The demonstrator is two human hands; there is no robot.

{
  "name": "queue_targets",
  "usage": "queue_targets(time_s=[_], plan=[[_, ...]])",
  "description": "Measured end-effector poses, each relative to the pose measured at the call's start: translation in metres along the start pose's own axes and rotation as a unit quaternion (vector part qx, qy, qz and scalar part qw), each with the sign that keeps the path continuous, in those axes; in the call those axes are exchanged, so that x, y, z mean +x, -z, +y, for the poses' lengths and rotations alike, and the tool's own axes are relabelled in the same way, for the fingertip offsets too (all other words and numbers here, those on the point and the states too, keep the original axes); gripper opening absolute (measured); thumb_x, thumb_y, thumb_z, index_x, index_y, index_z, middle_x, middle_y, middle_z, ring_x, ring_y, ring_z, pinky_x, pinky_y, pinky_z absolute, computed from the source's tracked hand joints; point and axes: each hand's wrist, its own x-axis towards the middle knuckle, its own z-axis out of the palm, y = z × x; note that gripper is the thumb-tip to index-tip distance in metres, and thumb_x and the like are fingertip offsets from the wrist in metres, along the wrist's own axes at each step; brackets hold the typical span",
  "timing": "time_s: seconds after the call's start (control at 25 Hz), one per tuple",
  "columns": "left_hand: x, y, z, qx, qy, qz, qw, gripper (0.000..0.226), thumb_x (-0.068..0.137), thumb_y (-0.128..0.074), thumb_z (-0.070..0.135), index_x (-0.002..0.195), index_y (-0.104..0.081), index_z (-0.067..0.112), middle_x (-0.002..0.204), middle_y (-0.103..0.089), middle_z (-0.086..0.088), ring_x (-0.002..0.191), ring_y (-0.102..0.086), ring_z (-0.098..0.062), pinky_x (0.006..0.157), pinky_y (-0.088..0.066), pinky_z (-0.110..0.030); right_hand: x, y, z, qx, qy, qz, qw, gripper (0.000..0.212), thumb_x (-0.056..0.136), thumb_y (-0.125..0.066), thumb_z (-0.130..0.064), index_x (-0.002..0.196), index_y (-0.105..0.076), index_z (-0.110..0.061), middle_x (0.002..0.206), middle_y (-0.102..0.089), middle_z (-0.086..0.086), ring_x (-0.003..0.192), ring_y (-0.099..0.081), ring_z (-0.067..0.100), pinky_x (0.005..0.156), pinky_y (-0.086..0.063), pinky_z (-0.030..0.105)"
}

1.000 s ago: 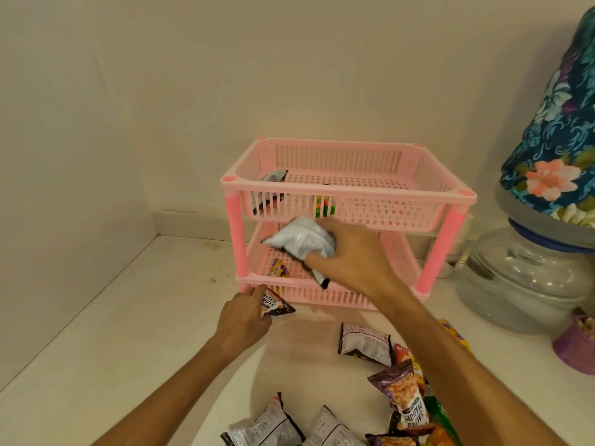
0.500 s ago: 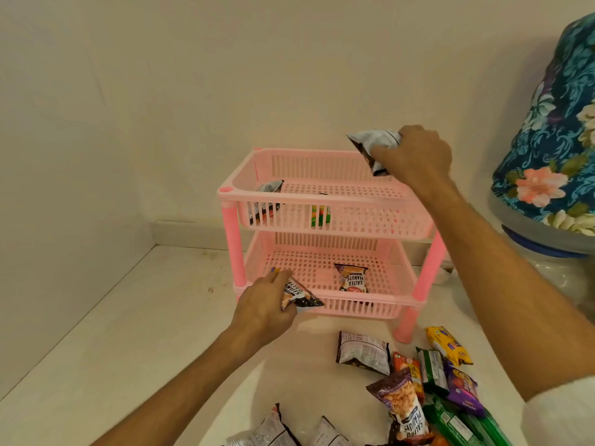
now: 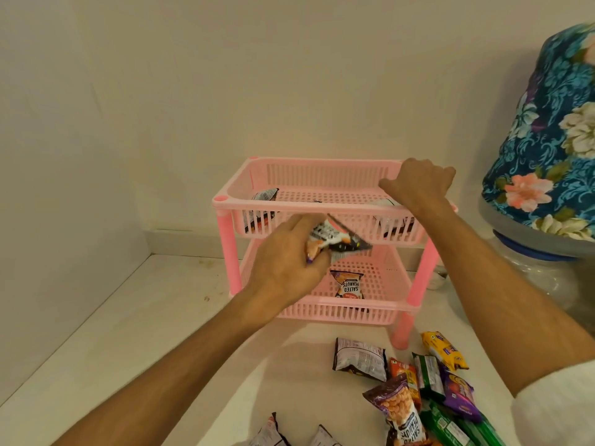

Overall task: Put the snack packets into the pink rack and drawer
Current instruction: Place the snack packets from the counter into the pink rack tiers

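Note:
The pink two-tier rack (image 3: pixel 289 203) stands against the back wall. My left hand (image 3: pixel 283 265) is in front of it between the tiers, shut on a small black-and-white snack packet (image 3: pixel 338 241). My right hand (image 3: pixel 417 183) hovers over the right end of the top tier with its fingers curled. Just below its wrist, a white packet (image 3: pixel 391 217) lies in the top tier. Another packet (image 3: pixel 264 196) leans in the top tier's left corner. A salted peanuts packet (image 3: pixel 349 284) lies on the lower tier.
Several loose packets lie on the white counter at the front right, among them a grey one (image 3: pixel 360 358), a peanuts one (image 3: pixel 402 410) and a yellow one (image 3: pixel 446 349). A water jar under a floral cover (image 3: pixel 553 140) stands right of the rack. Walls close in behind and left.
My right hand came down from above the rack's back edge to the top tier's right end, and its white packet now lies there. My left hand rose with its packet in front of the rack.

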Motion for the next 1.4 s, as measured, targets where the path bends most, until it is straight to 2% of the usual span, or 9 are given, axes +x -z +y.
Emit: queue_targets(time_s=[0.16,0.24,0.4,0.68,0.92,1.04,1.12,1.24,1.4], plan=[[0.046,-0.005,0.011,-0.032,0.006,0.072,0.997,0.049,0.075,-0.064,0.021,0.123,-0.059,0.013,0.119,-0.065,-0.004,0.101,-0.062,-0.021,0.082,-0.049,-0.032,-0.014,0.01,0.0,0.024,0.032,0.089,0.995,0.038,0.082,-0.05,-0.044,0.085,-0.06,-0.008,0.063,-0.054,0.006,0.061,-0.048,0.026,0.091,-0.035,0.047],[0.072,-0.015,0.013,-0.022,0.022,0.074,0.997,0.049,0.077,-0.063,0.022,0.124,-0.057,0.014,0.121,-0.064,-0.004,0.101,-0.061,-0.022,0.082,-0.048,-0.031,-0.027,0.015,-0.002,0.044,0.05,0.131,0.989,0.042,0.084,-0.049,-0.045,0.097,-0.063,-0.008,0.081,-0.067,0.011,0.073,-0.059,0.031,0.096,-0.033,0.049],[0.12,-0.041,0.011,0.013,0.074,0.047,0.996,0.049,0.079,-0.06,0.026,0.127,-0.053,0.014,0.12,-0.058,-0.008,0.1,-0.059,-0.026,0.075,-0.044,-0.031,-0.059,0.021,-0.004,0.067,0.071,0.183,0.978,0.043,0.084,-0.048,-0.044,0.109,-0.063,-0.012,0.098,-0.071,0.01,0.089,-0.065,0.032,0.102,-0.027,0.05],[0.16,-0.075,0.0,0.057,0.186,-0.024,0.981,0.045,0.086,-0.053,0.033,0.122,-0.047,0.006,0.124,-0.045,-0.016,0.108,-0.052,-0.037,0.076,-0.04,-0.036,-0.1,0.011,0.011,0.08,0.088,0.175,0.977,0.043,0.087,-0.05,-0.044,0.116,-0.063,-0.015,0.104,-0.072,0.005,0.095,-0.065,0.027,0.106,-0.022,0.047],[0.165,-0.089,-0.002,0.065,0.218,-0.072,0.971,0.057,0.09,-0.052,0.043,0.13,-0.041,0.005,0.133,-0.038,-0.015,0.119,-0.044,-0.036,0.078,-0.042,-0.039,-0.132,-0.011,0.017,0.11,0.101,0.164,0.975,0.038,0.088,-0.052,-0.044,0.11,-0.066,-0.015,0.1,-0.073,0.004,0.095,-0.065,0.026,0.104,-0.026,0.047],[0.148,-0.084,0.0,0.042,0.147,-0.025,0.988,0.051,0.09,-0.053,0.04,0.127,-0.047,0.007,0.129,-0.045,-0.013,0.117,-0.045,-0.032,0.085,-0.043,-0.04,-0.151,-0.029,0.024,0.141,0.112,0.135,0.974,0.035,0.086,-0.055,-0.04,0.107,-0.067,-0.014,0.097,-0.074,0.003,0.089,-0.067,0.025,0.101,-0.031,0.046],[0.126,-0.077,0.003,0.049,0.046,0.038,0.997,0.042,0.088,-0.055,0.034,0.123,-0.054,0.009,0.122,-0.051,-0.011,0.112,-0.047,-0.029,0.093,-0.042,-0.042,-0.162,-0.044,0.031,0.151,0.118,0.082,0.978,0.031,0.086,-0.058,-0.036,0.103,-0.069,-0.013,0.092,-0.074,0.003,0.08,-0.067,0.024,0.097,-0.037,0.042],[0.088,-0.072,0.003,0.062,-0.096,0.114,0.987,0.034,0.084,-0.057,0.026,0.112,-0.062,0.008,0.112,-0.059,-0.011,0.107,-0.051,-0.028,0.097,-0.039,-0.042,-0.178,-0.068,0.041,0.145,0.129,-0.009,0.981,0.024,0.084,-0.061,-0.033,0.094,-0.071,-0.014,0.081,-0.074,0.002,0.07,-0.066,0.024,0.086,-0.048,0.039],[0.025,-0.082,-0.008,0.076,-0.208,0.106,0.969,0.028,0.081,-0.059,0.021,0.103,-0.066,0.005,0.105,-0.064,-0.013,0.103,-0.053,-0.028,0.092,-0.042,-0.04,-0.198,-0.109,0.054,0.091,0.12,-0.159,0.976,0.032,0.082,-0.059,-0.038,0.106,-0.068,-0.019,0.093,-0.074,-0.001,0.085,-0.067,0.021,0.084,-0.05,0.035]])
